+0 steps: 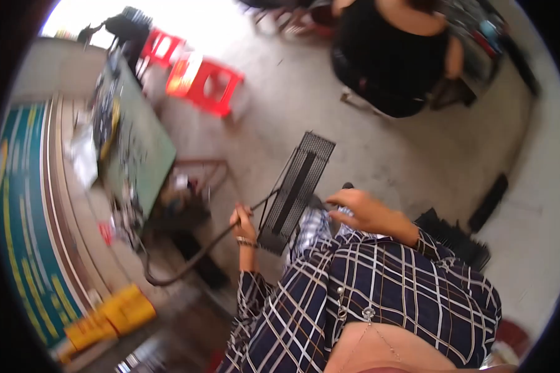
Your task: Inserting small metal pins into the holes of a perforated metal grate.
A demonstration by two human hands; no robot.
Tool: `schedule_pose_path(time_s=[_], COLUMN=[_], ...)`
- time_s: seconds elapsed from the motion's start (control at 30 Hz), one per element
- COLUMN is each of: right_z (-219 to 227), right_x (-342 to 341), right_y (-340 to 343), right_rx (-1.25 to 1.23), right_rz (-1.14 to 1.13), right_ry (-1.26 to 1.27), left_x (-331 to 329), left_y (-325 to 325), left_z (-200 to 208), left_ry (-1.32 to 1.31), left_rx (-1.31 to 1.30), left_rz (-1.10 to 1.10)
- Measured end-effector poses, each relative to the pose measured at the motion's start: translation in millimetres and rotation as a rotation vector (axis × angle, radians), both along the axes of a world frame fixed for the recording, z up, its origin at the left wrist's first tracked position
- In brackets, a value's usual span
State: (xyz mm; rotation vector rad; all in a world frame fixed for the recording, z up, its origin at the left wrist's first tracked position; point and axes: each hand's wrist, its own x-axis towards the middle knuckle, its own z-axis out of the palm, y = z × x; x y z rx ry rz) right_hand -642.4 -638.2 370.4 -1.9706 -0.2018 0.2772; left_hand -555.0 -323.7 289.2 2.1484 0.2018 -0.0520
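Gripping a dark curved hose, the left hand has its grip closed round it at 9 o'clock of the black mesh panel. Right hand rests at the panel's 3 o'clock edge, fingers curled; grip unclear through blur. Green desk at 10 o'clock, red stools beyond.

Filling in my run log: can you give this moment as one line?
left hand: gripping dark hose | right hand: resting on black mesh panel at knee | nearby: green workbench, red stools, seated person
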Motion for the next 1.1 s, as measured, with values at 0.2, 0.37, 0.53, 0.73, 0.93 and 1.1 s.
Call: schedule_pose_path(time_s=[0.2, 0.37, 0.53, 0.73, 0.93, 1.1], right_z=[-60, -65, -64, -115, -216, -218], right_x=[-3, -2, 54, 166, 340, 458], right_y=[77, 94, 87, 131, 192, 312], right_rx=[0.017, -0.115, -0.246, -0.164, 0.143, 0.192], right_rz=[0.132, 0.043, 0.064, 0.284, 0.342, 0.424], right_ry=[0.07, 0.097, 0.088, 0.321, 0.606, 0.762], left_x=[-35, -55, 13, 118, 198, 252], left_y=[102, 120, 133, 167, 190, 207], left_z=[15, 41, 110, 177, 226, 260], left_ry=[-0.073, -0.053, -0.098, -0.182, -0.21, -0.308], left_rx=[0.023, 0.136, 0.047, -0.091, -0.064, -0.011], left_rz=[0.194, 0.27, 0.367, 0.445, 0.498, 0.58])
